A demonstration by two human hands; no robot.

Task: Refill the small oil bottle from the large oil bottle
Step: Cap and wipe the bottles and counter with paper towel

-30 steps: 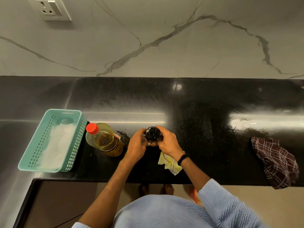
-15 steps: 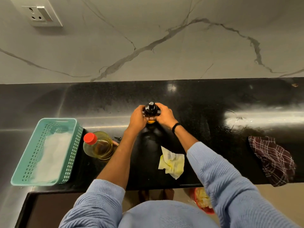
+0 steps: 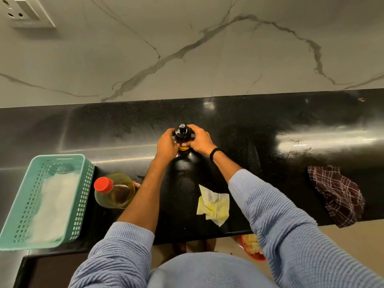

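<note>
The small oil bottle [image 3: 182, 135], with a black cap and a sliver of yellow oil showing below it, stands on the black counter [image 3: 259, 129] well back from the front edge. My left hand [image 3: 166, 145] grips its left side and my right hand [image 3: 200, 140] grips its right side, so most of its body is hidden. The large oil bottle [image 3: 116, 190], clear with yellow oil and a red cap on, stands to the front left, beside my left forearm.
A teal perforated basket [image 3: 83, 183] with white paper inside sits at the far left. A crumpled yellow-white tissue [image 3: 214, 204] lies near the front edge. A dark checked cloth [image 3: 336, 194] lies at the right. A marble wall rises behind the counter.
Both hands have carried the small bottle from near the front edge, over the tissue, to a spot farther back on the counter. My arms are now stretched out.
</note>
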